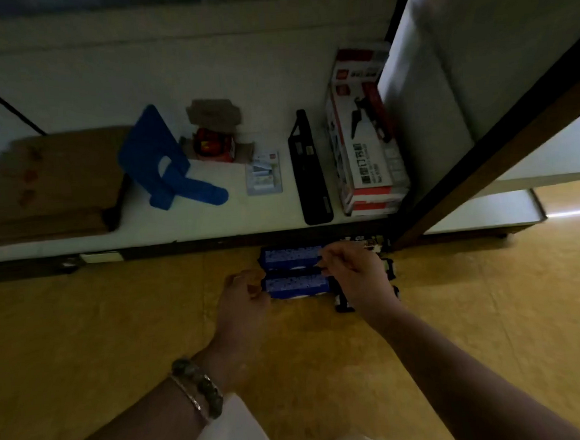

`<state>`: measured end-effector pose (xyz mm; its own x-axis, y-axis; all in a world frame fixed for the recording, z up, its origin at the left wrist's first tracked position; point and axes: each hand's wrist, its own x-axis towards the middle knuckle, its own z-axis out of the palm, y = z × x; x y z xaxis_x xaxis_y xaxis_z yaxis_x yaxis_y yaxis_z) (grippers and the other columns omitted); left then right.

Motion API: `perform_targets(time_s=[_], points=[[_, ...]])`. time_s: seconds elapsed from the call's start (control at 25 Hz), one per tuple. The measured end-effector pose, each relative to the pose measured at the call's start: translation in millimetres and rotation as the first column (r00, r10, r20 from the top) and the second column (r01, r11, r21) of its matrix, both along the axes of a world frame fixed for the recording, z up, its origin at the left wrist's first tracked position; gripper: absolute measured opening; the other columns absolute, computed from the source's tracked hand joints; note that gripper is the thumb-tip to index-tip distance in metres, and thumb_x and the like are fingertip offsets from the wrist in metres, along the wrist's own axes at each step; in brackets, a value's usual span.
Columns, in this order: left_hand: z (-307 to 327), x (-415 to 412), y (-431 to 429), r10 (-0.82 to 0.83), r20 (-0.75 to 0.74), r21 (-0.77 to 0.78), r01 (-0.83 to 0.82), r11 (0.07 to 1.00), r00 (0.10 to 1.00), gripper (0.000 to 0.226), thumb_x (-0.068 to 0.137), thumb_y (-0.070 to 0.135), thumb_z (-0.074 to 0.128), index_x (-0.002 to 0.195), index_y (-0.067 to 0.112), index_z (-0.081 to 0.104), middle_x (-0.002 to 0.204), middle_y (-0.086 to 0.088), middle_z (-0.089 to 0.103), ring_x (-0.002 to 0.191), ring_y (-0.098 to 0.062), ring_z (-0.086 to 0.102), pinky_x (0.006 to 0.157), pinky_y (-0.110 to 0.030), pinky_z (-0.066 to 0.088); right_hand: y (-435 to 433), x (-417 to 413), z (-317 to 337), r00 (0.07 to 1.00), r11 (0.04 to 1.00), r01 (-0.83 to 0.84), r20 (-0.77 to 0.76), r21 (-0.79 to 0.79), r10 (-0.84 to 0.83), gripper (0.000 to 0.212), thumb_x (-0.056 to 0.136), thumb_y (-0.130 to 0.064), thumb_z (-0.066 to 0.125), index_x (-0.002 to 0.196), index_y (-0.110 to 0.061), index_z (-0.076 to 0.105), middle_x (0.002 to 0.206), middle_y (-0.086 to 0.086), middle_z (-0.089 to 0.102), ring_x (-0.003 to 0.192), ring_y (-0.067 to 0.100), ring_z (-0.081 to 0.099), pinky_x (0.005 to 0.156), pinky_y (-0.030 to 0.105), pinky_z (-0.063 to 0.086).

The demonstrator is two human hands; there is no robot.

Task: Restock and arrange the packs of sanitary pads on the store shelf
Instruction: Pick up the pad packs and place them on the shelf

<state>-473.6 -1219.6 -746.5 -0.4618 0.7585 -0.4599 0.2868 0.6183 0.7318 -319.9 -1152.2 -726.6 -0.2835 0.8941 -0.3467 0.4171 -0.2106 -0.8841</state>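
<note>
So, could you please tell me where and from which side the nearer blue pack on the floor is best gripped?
By its two short ends, from left and right. The nearer blue pack lies flat, long side across, and the farther blue pack sits close behind it, leaving little finger room there. The left hand is at its left end.

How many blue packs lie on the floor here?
2. The far blue pack lies against the shelf base; the near blue pack sits just before it. Others may hide under the right hand.
</note>
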Motion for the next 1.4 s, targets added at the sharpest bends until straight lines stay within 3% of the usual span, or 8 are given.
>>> perform_targets(time_s=[0.16,0.28,0.4,0.52,0.68,0.8,1.12,1.4], points=[[121.3,1.8,-17.5,0.052,0.020,0.066,-0.053,0.996,0.998,0.019,0.090,0.005,0.053,0.101,0.021,0.055,0.105,0.001,0.053,0.090,-0.010,0.050,0.075,-0.021,0.041,-20.6,3.7,117.5,0.996,0.999,0.044,-0.075,-0.001,-0.044,0.026,0.094,-0.008,0.049,0.082,-0.028,0.060,0.079,-0.005,0.064,0.079,0.017,0.063,0.072,0.032,0.053],[221.3,5.5,-28.7,0.089,0.059,0.109,-0.095,0.989,0.994,0.022,0.089,0.004,0.055,0.106,0.018,0.057,0.099,0.001,0.059,0.083,-0.010,0.053,0.066,-0.015,0.041,-34.2,8.7,212.8,0.983,0.991,0.124,-0.141,0.044,-0.117,0.030,0.091,-0.002,0.053,0.080,-0.028,0.062,0.070,-0.009,0.067,0.069,0.002,0.062,0.064,0.018,0.050],[320.9,12.8,-47.4,0.092,0.123,0.195,-0.115,0.974,0.988,0.025,0.088,-0.001,0.053,0.107,0.015,0.057,0.086,0.003,0.061,0.071,-0.011,0.055,0.058,-0.011,0.043,-45.3,15.4,314.5,0.953,0.968,0.223,-0.235,0.114,-0.192,0.025,0.090,0.000,0.054,0.083,-0.021,0.064,0.069,-0.007,0.069,0.067,0.003,0.064,0.066,0.017,0.052],[395.3,14.4,-54.3,0.009,0.159,0.351,-0.065,0.934,0.987,0.027,0.088,-0.002,0.052,0.102,0.022,0.056,0.092,0.010,0.060,0.077,-0.002,0.061,0.070,-0.007,0.048,-48.7,14.1,399.1,0.941,0.948,0.218,-0.306,0.232,-0.141,0.017,0.092,-0.004,0.051,0.092,-0.014,0.065,0.079,0.004,0.068,0.072,0.013,0.065,0.070,0.024,0.055],[476.4,7.4,-58.3,-0.038,0.203,0.507,-0.072,0.859,0.979,0.028,0.089,0.002,0.053,0.103,0.026,0.057,0.098,0.006,0.061,0.086,-0.003,0.062,0.077,-0.017,0.050,-54.2,-1.0,490.2,0.913,0.905,0.250,-0.396,0.344,-0.102,0.019,0.092,-0.003,0.052,0.088,-0.017,0.065,0.073,0.001,0.065,0.069,0.012,0.062,0.066,0.023,0.053],[530.4,-8.3,-58.7,-0.056,0.187,0.601,-0.068,0.796,0.981,0.027,0.088,0.002,0.054,0.100,0.027,0.058,0.097,0.002,0.063,0.086,-0.008,0.063,0.079,-0.018,0.051,-60.5,-15.4,540.5,0.882,0.876,0.283,-0.466,0.392,-0.077,0.019,0.092,0.001,0.051,0.085,-0.010,0.064,0.070,0.005,0.064,0.063,0.008,0.059,0.061,0.016,0.049],[640.5,-68.2,-51.6,-0.153,0.150,0.806,-0.031,0.590,0.977,0.025,0.089,-0.002,0.053,0.098,0.021,0.058,0.101,-0.002,0.063,0.079,-0.010,0.064,0.079,-0.024,0.051,-67.0,-60.5,635.0,0.830,0.746,0.351,-0.557,0.566,0.033,0.017,0.091,0.004,0.050,0.087,-0.005,0.065,0.066,-0.002,0.065,0.064,0.011,0.061,0.061,0.020,0.051],[674.2,-99.1,-35.2,-0.133,0.111,0.842,-0.022,0.539,0.985,0.025,0.088,-0.001,0.054,0.094,0.023,0.060,0.088,0.004,0.064,0.072,-0.003,0.063,0.075,-0.018,0.053,-47.6,-88.3,668.7,0.818,0.747,0.313,-0.567,0.586,0.102,0.021,0.090,0.004,0.051,0.083,-0.010,0.065,0.064,-0.002,0.065,0.062,0.010,0.060,0.060,0.019,0.050]])
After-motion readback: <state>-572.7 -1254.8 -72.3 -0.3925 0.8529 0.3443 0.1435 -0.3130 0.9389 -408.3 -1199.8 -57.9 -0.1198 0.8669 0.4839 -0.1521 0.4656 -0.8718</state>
